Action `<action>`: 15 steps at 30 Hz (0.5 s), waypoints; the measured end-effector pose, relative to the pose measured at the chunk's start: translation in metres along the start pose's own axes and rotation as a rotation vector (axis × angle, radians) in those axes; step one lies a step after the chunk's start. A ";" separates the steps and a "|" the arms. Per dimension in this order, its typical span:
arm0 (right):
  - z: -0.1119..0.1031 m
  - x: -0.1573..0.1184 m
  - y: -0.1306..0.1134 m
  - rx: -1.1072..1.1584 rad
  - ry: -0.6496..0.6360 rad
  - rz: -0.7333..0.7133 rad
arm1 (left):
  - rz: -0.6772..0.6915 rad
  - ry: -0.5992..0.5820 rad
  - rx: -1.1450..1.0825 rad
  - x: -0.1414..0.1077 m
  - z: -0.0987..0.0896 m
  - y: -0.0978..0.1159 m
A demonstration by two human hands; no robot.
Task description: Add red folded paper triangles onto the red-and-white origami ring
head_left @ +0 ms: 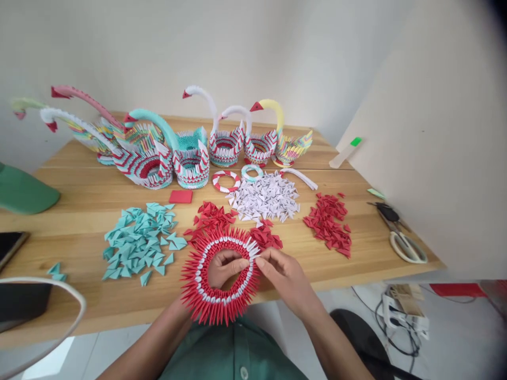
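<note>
A spiky ring of folded red and white paper pieces [194,293] is held up over the table's front edge. My left hand [225,266] reaches through its middle from below, with fingers and thumb closed on the inner side. At the ring's upper right, my right hand [285,272] pinches a white folded paper piece [256,254] against the rim, beside a few other white pieces standing there. Just beyond lie heaps of red paper pieces [212,219], white paper pieces [266,198] and turquoise paper pieces [138,240].
Several paper swans [190,158] stand along the back. Two small paper rings [226,181] and a curved white strip [300,177] lie before them. Scissors [404,245] rest at the right, near more red pieces [328,224]. A phone [11,245] and a white cable [75,301] are at the left.
</note>
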State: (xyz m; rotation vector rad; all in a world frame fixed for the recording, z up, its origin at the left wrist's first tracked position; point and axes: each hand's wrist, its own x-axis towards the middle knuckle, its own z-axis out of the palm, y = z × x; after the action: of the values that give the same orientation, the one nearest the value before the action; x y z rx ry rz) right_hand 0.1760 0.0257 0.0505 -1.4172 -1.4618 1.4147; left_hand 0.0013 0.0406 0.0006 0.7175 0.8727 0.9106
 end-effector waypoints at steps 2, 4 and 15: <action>0.004 -0.002 0.003 0.128 -0.003 0.001 | 0.029 -0.001 0.064 -0.001 0.002 0.008; 0.007 -0.005 0.005 0.237 -0.049 0.015 | 0.059 -0.031 0.103 -0.004 0.004 0.015; 0.034 -0.016 0.019 0.510 -0.060 0.110 | 0.265 -0.106 0.212 -0.003 0.002 0.017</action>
State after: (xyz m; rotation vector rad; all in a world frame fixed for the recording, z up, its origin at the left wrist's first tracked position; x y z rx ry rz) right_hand 0.1516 -0.0018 0.0289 -1.1478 -0.9661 1.7554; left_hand -0.0042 0.0447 0.0170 1.0746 0.7986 1.0127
